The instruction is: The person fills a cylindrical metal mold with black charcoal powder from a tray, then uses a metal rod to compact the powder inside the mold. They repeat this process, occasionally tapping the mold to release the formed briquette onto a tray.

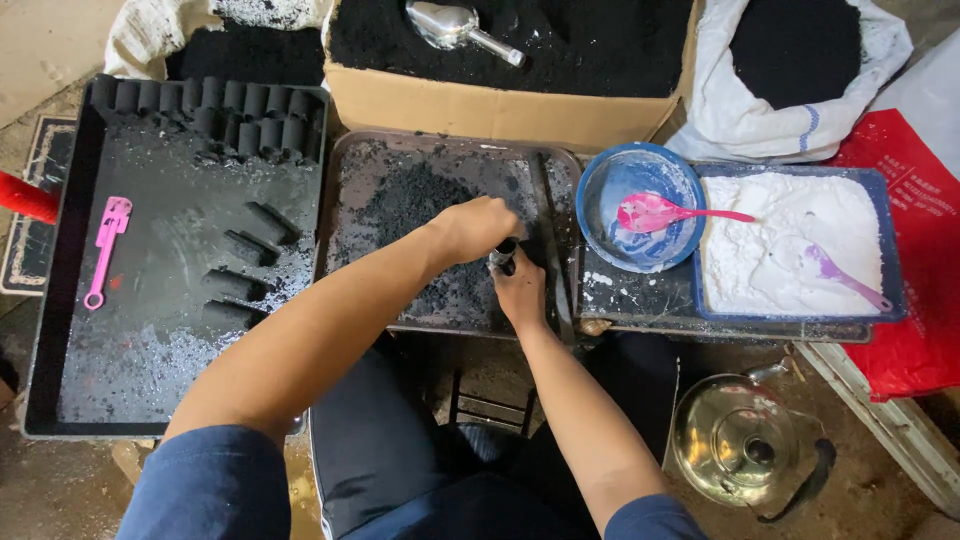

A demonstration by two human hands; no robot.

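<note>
powder under our left hand (478, 228): we see black, grainy
tube in our right hand (520, 292): dark, black with a pale glint
bowl (612, 180) right of our hands: blue, whitish inside
spoon (660, 212) in it: pink
tub (890, 250) further right: blue, white powder
spoon (845, 278) there: purple
measuring spoon (105, 250) far left: pink
sleeves (215, 480) nearest us: navy

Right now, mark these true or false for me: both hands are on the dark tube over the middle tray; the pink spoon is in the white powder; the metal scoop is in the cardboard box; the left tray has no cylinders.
1. Both hands, left hand and right hand, are on the dark tube over the middle tray: true.
2. Pink spoon in the white powder: false, it lies in the blue bowl.
3. Metal scoop in the cardboard box: true.
4. Left tray has no cylinders: false, black cylinders lie there.
</note>
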